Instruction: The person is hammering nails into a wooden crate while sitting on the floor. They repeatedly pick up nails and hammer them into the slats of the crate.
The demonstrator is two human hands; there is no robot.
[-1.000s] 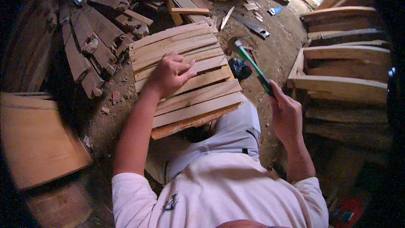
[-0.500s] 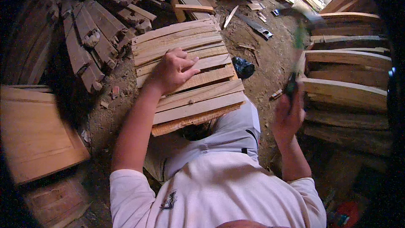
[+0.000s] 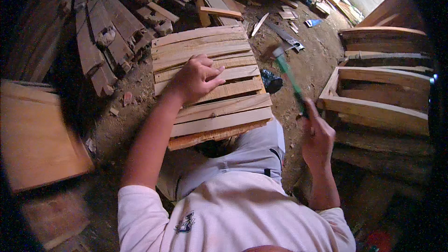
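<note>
A slatted wooden crate (image 3: 224,107) rests over my lap, its pale slats side by side with narrow gaps between some of them. My left hand (image 3: 197,81) lies on the middle slats with its fingers curled in and thumb close to the forefinger. Whatever those fingers pinch, if anything, is too small to make out. Off to the right of the crate, my right hand (image 3: 319,135) is wrapped round the lower handle of a hammer (image 3: 291,77) with a green shaft. The hammer's head is in the air, apart from the slats, near the crate's right side.
Rough planks (image 3: 114,23) are heaped at the far left. Curved wooden frames (image 3: 373,105) stack up at right. A handsaw (image 3: 284,36) and wood scraps lie on the dirt floor beyond the crate. A dark plastic bag (image 3: 270,81) sits by its right edge. Wooden boxes (image 3: 42,140) stand at left.
The hammer has come down from a raised, blurred position and swung left toward the crate. My right hand has lowered slightly; my left hand stays on the slats.
</note>
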